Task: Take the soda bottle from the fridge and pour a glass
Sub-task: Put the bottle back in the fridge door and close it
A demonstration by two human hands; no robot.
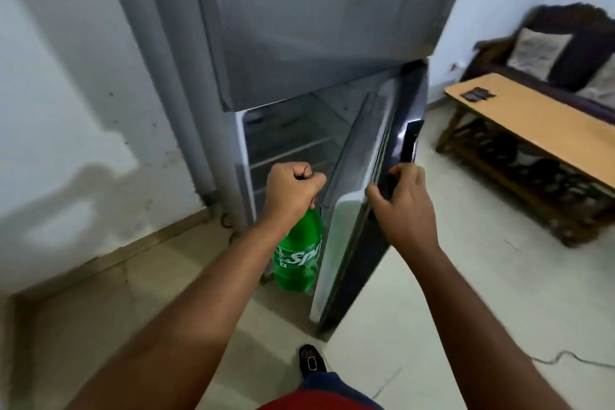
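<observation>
A green soda bottle (298, 251) hangs upright in front of the open fridge, low, between the fridge body and the door. My left hand (293, 190) grips its neck from above; the cap is hidden under my fist. My right hand (404, 203) holds the edge of the lower fridge door (352, 210), which stands partly open. Behind the bottle the fridge interior (289, 140) shows bare shelves. The grey upper door (316, 20) is closed. No glass is in view.
A pale wall (66, 93) runs along the left of the fridge. At the right stand a low wooden table (539, 126) with a dark item on top and a dark sofa (572, 50) with cushions behind it. My foot (311, 363) is on the tiled floor below.
</observation>
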